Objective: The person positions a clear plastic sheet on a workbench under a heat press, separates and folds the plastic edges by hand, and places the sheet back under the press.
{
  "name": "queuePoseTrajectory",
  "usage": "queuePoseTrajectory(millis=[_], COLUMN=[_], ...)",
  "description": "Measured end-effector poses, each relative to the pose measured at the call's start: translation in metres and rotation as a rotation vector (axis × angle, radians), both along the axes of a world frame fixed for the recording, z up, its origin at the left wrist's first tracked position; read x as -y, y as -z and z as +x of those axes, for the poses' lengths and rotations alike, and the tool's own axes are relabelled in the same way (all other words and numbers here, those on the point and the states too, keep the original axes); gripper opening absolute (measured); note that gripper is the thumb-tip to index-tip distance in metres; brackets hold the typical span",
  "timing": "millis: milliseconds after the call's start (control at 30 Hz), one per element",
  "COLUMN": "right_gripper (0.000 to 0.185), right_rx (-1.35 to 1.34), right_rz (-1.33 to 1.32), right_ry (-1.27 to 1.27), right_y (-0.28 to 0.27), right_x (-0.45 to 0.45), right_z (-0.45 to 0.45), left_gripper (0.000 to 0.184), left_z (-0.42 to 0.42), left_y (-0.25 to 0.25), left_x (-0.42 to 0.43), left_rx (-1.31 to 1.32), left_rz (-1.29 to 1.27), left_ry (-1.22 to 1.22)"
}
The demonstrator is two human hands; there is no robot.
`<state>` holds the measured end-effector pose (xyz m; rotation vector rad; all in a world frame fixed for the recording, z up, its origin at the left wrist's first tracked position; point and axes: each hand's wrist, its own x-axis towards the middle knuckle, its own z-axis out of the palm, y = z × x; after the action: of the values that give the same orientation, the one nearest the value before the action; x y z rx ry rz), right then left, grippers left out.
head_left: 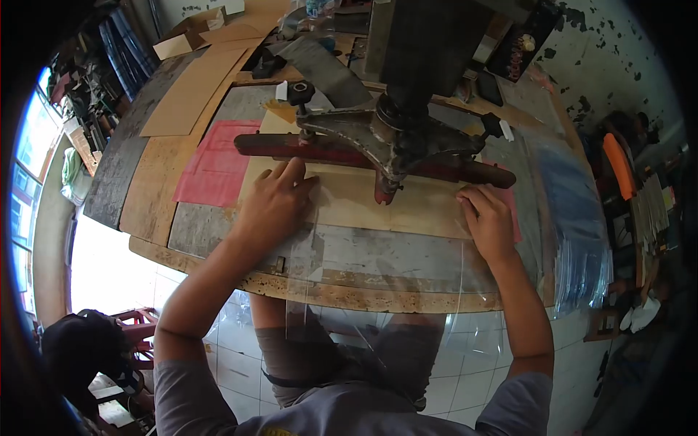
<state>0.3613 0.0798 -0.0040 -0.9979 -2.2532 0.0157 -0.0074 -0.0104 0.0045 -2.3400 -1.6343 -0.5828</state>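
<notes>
A clear plastic sheet point(316, 273) lies over the pale board point(356, 200) and hangs past the table's front edge toward my lap. My left hand point(280, 198) is closed at the sheet's left side, fingers curled down on the board. At the right side, my right hand point(486, 218) pinches the sheet's edge between thumb and fingers. Just beyond both hands is the dark press head point(396, 142), with a long red-brown bar point(327, 150) across the board. Whether the bar touches the sheet cannot be made out. Red sheets point(214, 163) show under the board's left end.
A stack of clear bluish plastic sheets point(574, 225) sits at the table's right. Brown cardboard point(193, 94) lies at the back left. A dark press column point(429, 51) rises behind the bar. The worn wooden table edge point(363, 296) runs before my lap.
</notes>
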Motion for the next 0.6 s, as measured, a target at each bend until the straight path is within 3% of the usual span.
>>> queuePoseTrajectory(millis=[133, 600], right_gripper=[0.013, 0.015], right_rx=[0.032, 0.010], right_rz=[-0.022, -0.138], right_ry=[-0.009, -0.097], right_y=[-0.003, -0.014], right_x=[-0.001, -0.002], right_z=[0.005, 0.009], left_gripper=[0.038, 0.068], left_z=[0.009, 0.013], left_y=[-0.007, -0.023], left_x=[0.003, 0.016], left_rx=[-0.103, -0.059], left_rz=[-0.101, -0.201], left_ry=[-0.017, -0.014])
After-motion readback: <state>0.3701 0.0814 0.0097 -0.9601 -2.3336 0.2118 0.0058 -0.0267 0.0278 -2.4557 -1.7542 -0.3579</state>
